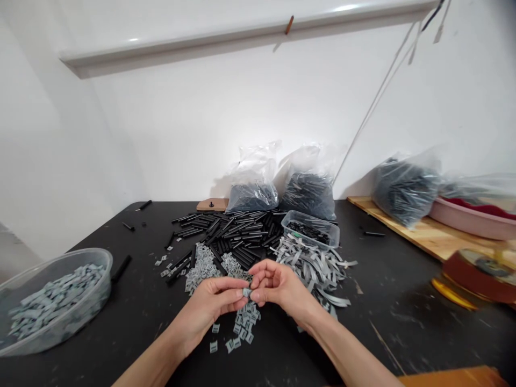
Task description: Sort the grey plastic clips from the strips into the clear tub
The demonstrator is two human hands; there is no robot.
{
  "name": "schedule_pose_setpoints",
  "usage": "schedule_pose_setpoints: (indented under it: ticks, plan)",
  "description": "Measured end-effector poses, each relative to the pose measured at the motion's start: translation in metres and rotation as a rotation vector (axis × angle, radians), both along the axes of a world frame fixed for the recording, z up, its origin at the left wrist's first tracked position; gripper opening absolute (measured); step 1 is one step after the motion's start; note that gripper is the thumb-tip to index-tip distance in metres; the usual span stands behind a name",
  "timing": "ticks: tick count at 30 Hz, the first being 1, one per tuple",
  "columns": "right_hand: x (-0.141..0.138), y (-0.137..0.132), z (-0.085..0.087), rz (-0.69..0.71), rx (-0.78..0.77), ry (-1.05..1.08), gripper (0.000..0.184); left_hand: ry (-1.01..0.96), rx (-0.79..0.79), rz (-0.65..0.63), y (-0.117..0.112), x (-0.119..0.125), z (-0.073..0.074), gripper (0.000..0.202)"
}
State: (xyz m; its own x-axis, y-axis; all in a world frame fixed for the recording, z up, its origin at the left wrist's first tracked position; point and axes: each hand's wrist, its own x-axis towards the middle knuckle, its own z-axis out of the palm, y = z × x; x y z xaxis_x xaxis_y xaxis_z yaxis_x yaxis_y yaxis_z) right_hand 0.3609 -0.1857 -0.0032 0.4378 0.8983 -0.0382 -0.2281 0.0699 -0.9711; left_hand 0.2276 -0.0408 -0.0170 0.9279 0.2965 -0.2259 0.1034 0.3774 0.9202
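Left hand (207, 312), right hand (282, 287) angled in, pinching grey clip (246, 292) (fingertips meeting)

**Scuffed black work table (387, 328) bearing heaps of loose parts**
Carrying two clear plastic bags (253, 196) of black tubes against the wall, with a spread heap of loose black tubes (229, 234) just in front and a small clear box (310, 236) of black pieces resting at the heap's edge; supporting a tangle of grey strips (314, 266), scattered grey clips (242, 328), and a clear plastic tub (102, 285) of grey clips near the left edge; also holding a small wooden block (212, 205), a stray black tube (121, 269), and a plywood board (419, 236) at the right.
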Motion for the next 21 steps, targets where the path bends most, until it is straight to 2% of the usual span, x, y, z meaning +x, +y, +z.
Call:
schedule_pose_setpoints:
  ticks: [5,11,15,18,21]
  plan:
    - [-0.001,0.002,-0.005,0.021,-0.004,-0.011,0.05,0.004,0.04,-0.041,-0.005,-0.001,0.0,0.031]
    - [-0.002,0.004,-0.009,0.01,-0.005,-0.026,0.048,-0.025,0.055,-0.066,-0.007,-0.004,0.008,0.03]
    - [0.0,0.001,-0.006,0.038,-0.005,-0.055,0.043,0.016,0.114,-0.036,-0.006,-0.004,0.006,0.028]
    - [0.005,-0.005,-0.001,0.085,-0.034,-0.113,0.031,0.0,0.051,-0.028,-0.004,-0.004,0.005,0.024]
    - [0.01,-0.01,0.005,0.14,-0.035,-0.155,0.03,-0.021,-0.023,-0.037,-0.002,-0.005,0.006,0.022]
